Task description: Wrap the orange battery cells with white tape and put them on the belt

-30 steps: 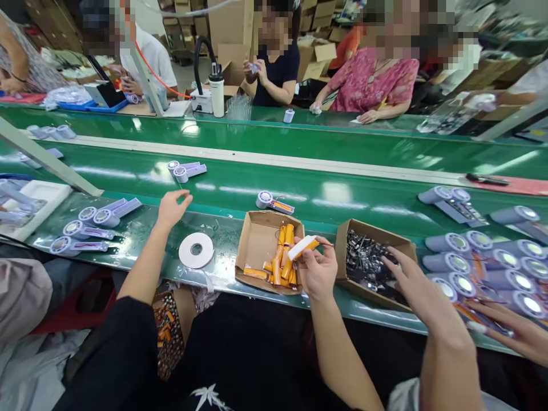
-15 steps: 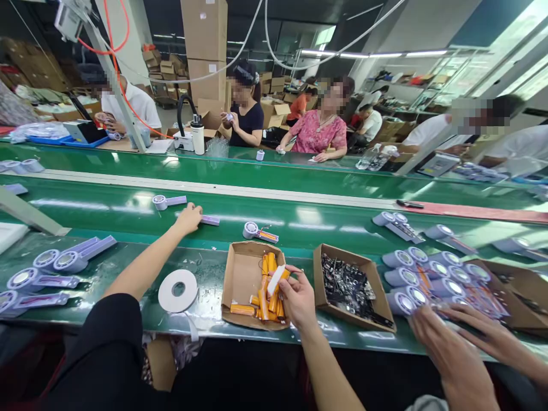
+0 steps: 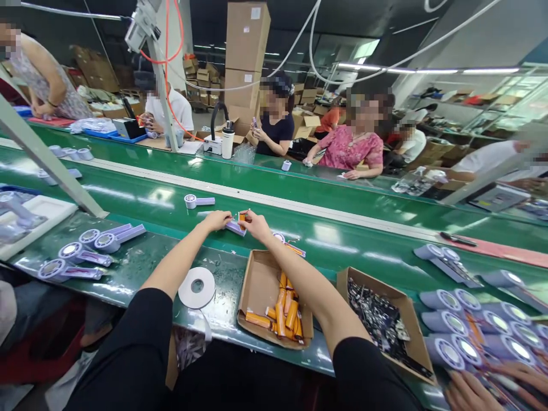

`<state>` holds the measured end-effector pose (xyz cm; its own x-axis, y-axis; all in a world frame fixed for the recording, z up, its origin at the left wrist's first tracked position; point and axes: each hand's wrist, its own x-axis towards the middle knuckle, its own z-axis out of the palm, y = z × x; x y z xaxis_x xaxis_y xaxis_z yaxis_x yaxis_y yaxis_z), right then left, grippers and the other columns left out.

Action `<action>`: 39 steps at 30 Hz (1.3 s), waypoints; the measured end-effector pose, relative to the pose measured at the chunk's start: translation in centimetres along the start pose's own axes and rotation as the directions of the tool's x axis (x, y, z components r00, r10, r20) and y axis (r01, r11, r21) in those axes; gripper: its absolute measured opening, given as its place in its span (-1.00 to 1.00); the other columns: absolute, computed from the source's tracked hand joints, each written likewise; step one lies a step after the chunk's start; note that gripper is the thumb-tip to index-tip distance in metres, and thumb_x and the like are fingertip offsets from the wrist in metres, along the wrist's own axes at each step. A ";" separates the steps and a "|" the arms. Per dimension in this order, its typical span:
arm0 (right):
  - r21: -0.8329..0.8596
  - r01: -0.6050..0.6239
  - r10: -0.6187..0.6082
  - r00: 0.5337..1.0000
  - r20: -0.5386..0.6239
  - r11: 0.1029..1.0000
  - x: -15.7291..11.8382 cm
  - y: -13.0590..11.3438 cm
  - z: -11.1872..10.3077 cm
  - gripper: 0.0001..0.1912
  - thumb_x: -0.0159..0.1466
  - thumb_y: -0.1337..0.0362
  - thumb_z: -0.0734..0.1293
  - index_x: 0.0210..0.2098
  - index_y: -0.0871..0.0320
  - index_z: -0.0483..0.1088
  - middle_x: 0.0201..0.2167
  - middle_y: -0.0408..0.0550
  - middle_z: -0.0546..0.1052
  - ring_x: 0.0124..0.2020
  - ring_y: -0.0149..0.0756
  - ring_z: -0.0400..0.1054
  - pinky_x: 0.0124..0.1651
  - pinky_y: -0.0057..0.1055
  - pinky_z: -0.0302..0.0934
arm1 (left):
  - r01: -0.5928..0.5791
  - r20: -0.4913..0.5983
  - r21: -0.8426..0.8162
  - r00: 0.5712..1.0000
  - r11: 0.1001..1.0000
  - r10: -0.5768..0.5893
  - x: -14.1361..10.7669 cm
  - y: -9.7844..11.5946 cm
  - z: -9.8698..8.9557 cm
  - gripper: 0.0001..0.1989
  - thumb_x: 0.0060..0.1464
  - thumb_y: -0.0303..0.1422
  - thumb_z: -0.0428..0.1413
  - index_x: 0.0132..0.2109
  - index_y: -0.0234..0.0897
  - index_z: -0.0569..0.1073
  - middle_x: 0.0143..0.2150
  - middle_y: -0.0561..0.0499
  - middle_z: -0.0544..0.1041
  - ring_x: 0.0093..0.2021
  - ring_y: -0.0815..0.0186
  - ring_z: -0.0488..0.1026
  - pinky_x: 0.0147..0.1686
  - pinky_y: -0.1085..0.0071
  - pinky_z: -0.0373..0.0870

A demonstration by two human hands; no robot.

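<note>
Over the green belt, my left hand is closed on a lilac fan casing, whose handle end shows between my hands. Right beside it, my right hand pinches an orange battery cell held upright over the casing. Under my right forearm, a cardboard box holds several orange cells. Another lilac fan with an orange cell in its handle is partly hidden behind my right forearm. A white tape roll lies by my left forearm.
A box of small dark parts stands at the right, beside many lilac fans and a co-worker's hands. More fans lie at the left near a white tray. Several people sit across the belt.
My right hand has moved from above the battery box forward to the belt, meeting my left hand at the casing. The view has turned left.
</note>
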<state>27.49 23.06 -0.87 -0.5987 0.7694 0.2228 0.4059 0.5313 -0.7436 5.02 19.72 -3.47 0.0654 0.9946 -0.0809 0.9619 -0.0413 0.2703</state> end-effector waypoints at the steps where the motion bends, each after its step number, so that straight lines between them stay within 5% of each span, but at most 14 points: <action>1: -0.053 -0.001 0.003 1.000 0.025 0.999 0.2 0.3 0.5 -0.65 0.35 0.23 0.48 0.11 0.12 0.54 -0.18 -0.03 0.77 -0.11 -0.21 0.70 0.02 -0.34 0.52 | 0.007 -0.006 -0.009 1.000 1.000 -0.007 0.0 0.2 0.3 -0.60 0.43 -0.12 0.23 0.24 -0.26 0.53 0.22 -0.16 0.57 0.14 0.11 0.58 0.16 0.02 0.61; 13: -0.585 0.065 0.163 0.930 0.328 0.808 0.1 1.2 0.3 -0.59 0.47 0.17 0.43 0.29 -0.06 0.53 0.12 0.07 0.72 0.17 0.05 0.60 0.19 -0.24 0.40 | 0.016 -0.064 -0.107 0.998 0.994 -0.023 1.4 1.9 1.9 -0.61 0.42 -0.13 0.24 0.23 -0.26 0.53 0.22 -0.16 0.57 0.15 0.11 0.58 0.16 0.02 0.61; 18: -0.650 0.106 0.230 0.883 0.409 0.753 0.1 -0.8 0.9 -0.57 0.51 0.16 0.37 0.33 0.01 0.52 0.20 0.15 0.67 0.21 0.06 0.58 0.23 -0.12 0.41 | 0.048 -0.100 -0.149 0.993 0.988 -0.064 1.3 3.8 2.1 -0.61 0.42 -0.13 0.24 0.23 -0.26 0.53 0.22 -0.16 0.57 0.14 0.12 0.58 0.15 0.02 0.62; 23: -0.628 0.101 0.218 0.886 0.410 0.771 -1.0 -4.3 -1.5 -0.50 0.46 0.23 0.40 0.37 0.12 0.48 0.27 0.23 0.63 0.22 0.08 0.57 0.26 -0.10 0.41 | 0.009 -0.140 -0.178 0.990 0.984 -0.034 0.4 6.1 -0.2 -0.68 0.43 -0.21 0.22 0.19 -0.28 0.56 0.24 -0.19 0.59 0.25 0.05 0.54 0.28 -0.07 0.53; 26: -0.578 0.087 0.158 0.920 0.360 0.811 -5.4 -5.3 -3.9 -0.48 0.55 0.20 0.31 0.45 0.13 0.38 0.41 0.22 0.52 0.32 0.03 0.49 0.36 -0.12 0.34 | -0.048 -0.187 -0.197 0.982 0.979 0.011 -3.7 6.4 -0.9 -0.66 0.39 -0.35 0.16 0.24 -0.31 0.56 0.35 -0.26 0.55 0.46 -0.04 0.37 0.50 -0.19 0.25; 28: -0.485 0.103 0.085 0.932 0.351 0.869 -10.4 -5.1 -5.2 -0.54 0.59 0.18 0.25 0.40 0.12 0.44 0.35 0.14 0.58 0.28 -0.06 0.52 0.34 -0.17 0.35 | -0.085 -0.194 -0.220 0.980 0.972 0.041 -9.0 5.4 0.0 -0.57 0.38 -0.32 0.15 0.32 -0.27 0.52 0.41 -0.24 0.51 0.51 -0.01 0.31 0.57 -0.16 0.14; 34: -0.191 0.156 -0.060 0.901 0.429 0.969 -24.9 -4.1 -6.1 -0.74 0.52 0.24 0.36 0.10 0.14 0.65 0.04 0.11 0.75 0.08 -0.03 0.64 0.19 -0.12 0.46 | -0.238 -0.077 -0.198 0.971 0.951 0.227 -27.9 -0.6 4.5 -0.45 0.33 0.08 0.18 0.29 -0.11 0.56 0.32 -0.17 0.61 0.41 -0.13 0.44 0.42 -0.13 0.41; 36: -0.128 0.111 -0.065 0.946 0.319 0.986 -26.7 -4.6 -5.3 -0.76 0.53 0.24 0.36 0.06 0.14 0.65 0.04 0.13 0.74 0.09 -0.05 0.64 0.22 -0.12 0.45 | -0.254 -0.116 -0.120 0.964 0.960 0.240 -31.1 -0.8 5.1 -0.53 0.40 -0.03 0.13 0.28 -0.16 0.56 0.30 -0.23 0.62 0.43 -0.19 0.41 0.38 -0.19 0.45; 39: 0.061 -0.033 0.021 0.982 0.186 0.998 -27.2 -6.9 -3.1 -0.70 0.52 0.15 0.40 0.14 0.14 0.61 -0.05 0.07 0.76 -0.11 -0.16 0.66 0.07 -0.24 0.48 | -0.273 -0.330 0.001 0.908 0.962 0.258 -32.3 2.1 4.3 -0.63 0.39 -0.23 0.17 0.26 -0.20 0.52 0.21 -0.26 0.64 0.43 -0.20 0.38 0.37 -0.28 0.43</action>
<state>43.09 -0.43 0.10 -0.7082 0.7007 0.0862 0.3822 0.4831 -0.7877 6.09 -12.92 -4.39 0.2195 0.9241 0.3129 0.9079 -0.3108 0.2812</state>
